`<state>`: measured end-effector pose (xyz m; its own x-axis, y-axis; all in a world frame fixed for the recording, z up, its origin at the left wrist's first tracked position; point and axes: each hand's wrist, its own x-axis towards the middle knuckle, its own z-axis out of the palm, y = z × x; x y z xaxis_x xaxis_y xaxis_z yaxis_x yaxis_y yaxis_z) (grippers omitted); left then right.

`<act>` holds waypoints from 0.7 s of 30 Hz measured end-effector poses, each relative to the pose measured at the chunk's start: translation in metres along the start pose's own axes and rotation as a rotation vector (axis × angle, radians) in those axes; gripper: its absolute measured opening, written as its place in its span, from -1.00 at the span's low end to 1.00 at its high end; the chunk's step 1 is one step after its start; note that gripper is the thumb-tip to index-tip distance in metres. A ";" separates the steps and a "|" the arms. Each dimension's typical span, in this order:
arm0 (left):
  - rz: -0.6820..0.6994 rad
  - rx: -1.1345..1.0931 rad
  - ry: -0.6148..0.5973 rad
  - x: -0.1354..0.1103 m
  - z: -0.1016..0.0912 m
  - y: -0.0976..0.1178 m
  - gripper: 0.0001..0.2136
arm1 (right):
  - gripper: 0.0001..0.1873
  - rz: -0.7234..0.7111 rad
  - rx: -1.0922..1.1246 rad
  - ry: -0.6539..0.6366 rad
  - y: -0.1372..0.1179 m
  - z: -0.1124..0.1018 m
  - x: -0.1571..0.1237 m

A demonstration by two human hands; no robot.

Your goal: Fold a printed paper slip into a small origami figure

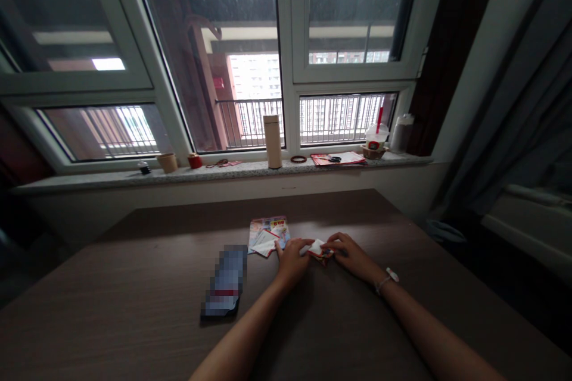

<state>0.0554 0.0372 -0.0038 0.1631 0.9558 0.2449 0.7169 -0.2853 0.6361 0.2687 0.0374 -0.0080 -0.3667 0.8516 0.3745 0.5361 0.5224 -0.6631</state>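
The left hand (291,257) and right hand (351,255) each pinch an end of a small white-and-red folded paper piece (318,248) at mid dark brown wooden table (134,286). It looks folded compact already, while colourful printed sheets (268,235) lie flat just beyond, left.

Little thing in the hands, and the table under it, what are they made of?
The piece looks like thin printed paper: white with red, folded, pinched between the left hand and right hand. The table looks like dark brown wood or wood-look laminate, matt, with fine grain lines; which of the two, the picture leaves open.
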 end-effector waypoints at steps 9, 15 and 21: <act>0.029 0.092 -0.053 -0.004 -0.006 0.012 -0.78 | -0.61 0.041 -0.081 -0.053 -0.009 -0.002 -0.001; 0.063 0.143 -0.078 -0.006 -0.007 0.012 -0.77 | -0.72 0.043 -0.097 -0.061 -0.006 -0.001 -0.001; 0.061 0.145 -0.077 -0.006 -0.005 0.010 -0.78 | -0.69 0.049 -0.132 -0.030 -0.004 0.003 -0.002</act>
<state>0.0586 0.0284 0.0047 0.2565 0.9412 0.2199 0.7933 -0.3350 0.5083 0.2652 0.0336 -0.0076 -0.3589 0.8759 0.3226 0.6485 0.4826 -0.5887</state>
